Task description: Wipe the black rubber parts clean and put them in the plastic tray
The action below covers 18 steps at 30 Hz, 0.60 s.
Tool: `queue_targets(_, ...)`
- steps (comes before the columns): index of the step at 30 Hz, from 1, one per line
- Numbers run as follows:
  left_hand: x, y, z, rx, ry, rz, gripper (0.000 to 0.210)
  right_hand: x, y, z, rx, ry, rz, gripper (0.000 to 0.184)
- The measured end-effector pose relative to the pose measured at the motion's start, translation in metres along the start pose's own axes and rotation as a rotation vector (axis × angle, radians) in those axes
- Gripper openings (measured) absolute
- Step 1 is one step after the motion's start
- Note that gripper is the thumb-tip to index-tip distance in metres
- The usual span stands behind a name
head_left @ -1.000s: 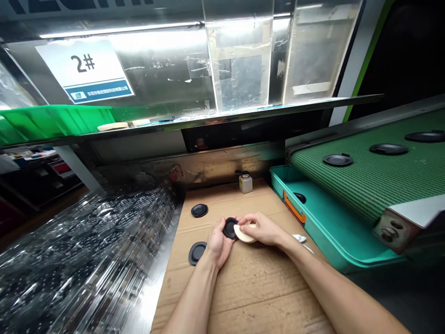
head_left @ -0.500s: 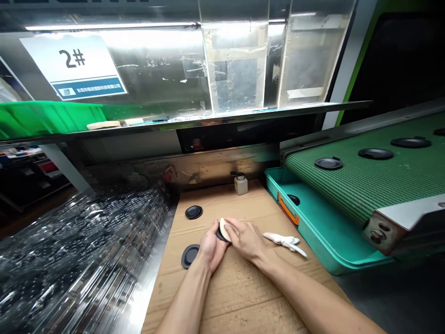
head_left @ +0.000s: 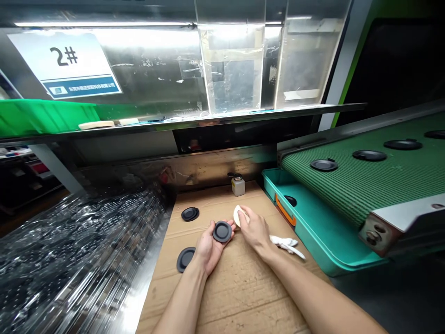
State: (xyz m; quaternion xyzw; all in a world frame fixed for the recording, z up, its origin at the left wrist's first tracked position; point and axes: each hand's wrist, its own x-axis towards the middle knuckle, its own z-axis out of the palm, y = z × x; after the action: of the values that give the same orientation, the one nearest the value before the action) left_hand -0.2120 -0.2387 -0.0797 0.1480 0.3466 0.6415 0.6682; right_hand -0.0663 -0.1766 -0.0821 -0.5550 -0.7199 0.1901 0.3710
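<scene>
black disc [head_left: 221, 231] is held in left hand [head_left: 209, 249] (cupped); right hand [head_left: 256, 230] pinches white pad [head_left: 237, 215].

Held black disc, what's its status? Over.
Left hand holding black disc. Right hand gripping pale pad, apart from disc. Nothing seen between them; white item off to the right.

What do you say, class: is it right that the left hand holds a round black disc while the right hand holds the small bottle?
Not quite: the right hand holds a cream pad, not the small bottle, which stands near the far edge of the cardboard. The head view shows this. The left hand does hold a round black disc.
</scene>
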Motion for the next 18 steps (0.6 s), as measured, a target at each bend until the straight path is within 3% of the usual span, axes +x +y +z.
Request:
queue_targets(4,0.002,0.0,-0.001,-0.016,0.014,0.027,0.029,0.0,0.004,-0.005,0.237,0.011,-0.043,0.038)
queue_targets(8,0.003,-0.001,-0.001,-0.041,0.049,0.075,0.028,-0.002,-0.002,-0.007,0.517,-0.381,-0.125,0.034)
queue_targets(10,0.003,-0.002,0.0,-0.031,0.044,0.072,0.028,-0.005,-0.006,-0.004,0.572,-0.499,-0.111,0.033)
queue_targets(14,0.001,-0.007,0.002,0.017,0.019,0.1,0.023,-0.013,-0.013,0.007,0.659,-0.456,-0.051,0.033)
queue_targets(18,-0.001,-0.008,0.002,0.023,0.034,0.106,0.021,-0.01,-0.009,0.004,0.63,-0.592,-0.083,0.026)
